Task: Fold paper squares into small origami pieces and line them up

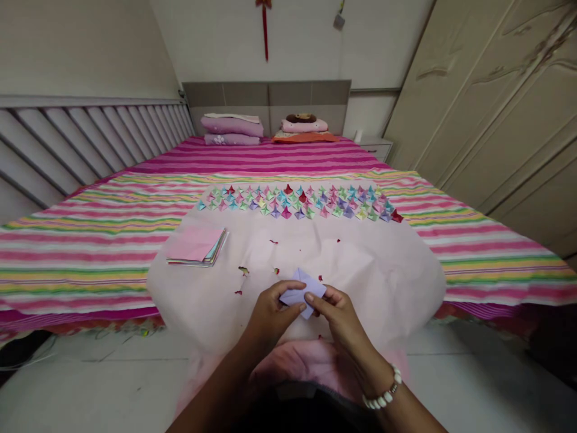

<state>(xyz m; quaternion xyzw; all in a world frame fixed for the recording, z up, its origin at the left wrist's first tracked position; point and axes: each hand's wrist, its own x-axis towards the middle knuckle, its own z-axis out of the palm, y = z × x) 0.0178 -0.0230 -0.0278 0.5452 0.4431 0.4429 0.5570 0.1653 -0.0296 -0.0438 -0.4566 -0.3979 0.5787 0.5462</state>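
Note:
Between my two hands is a piece of lavender origami paper (pixel 308 288), folded to a small diamond with crease lines on it. My left hand (pixel 276 305) pinches its left side between thumb and fingers. On the right side, my right hand (pixel 336 308) grips it, thumb on top and fingers behind. The paper is held just above a pale sheet (pixel 369 288) spread on the bed. A stack of square coloured paper (pixel 195 244), pink on top, lies to the left. Rows of small folded paper pieces (pixel 285 212) in many colours stretch across the far part of the sheet.
The pale sheet has several torn holes (pixel 243 270) showing red beneath. Around it is a striped bedspread (pixel 90 252). Folded bedding (pixel 232 129) and a pillow stack (pixel 304 127) stand by the headboard (pixel 225 96). A slatted rail (pixel 99 132) borders the left, a wardrobe (pixel 487 108) the right.

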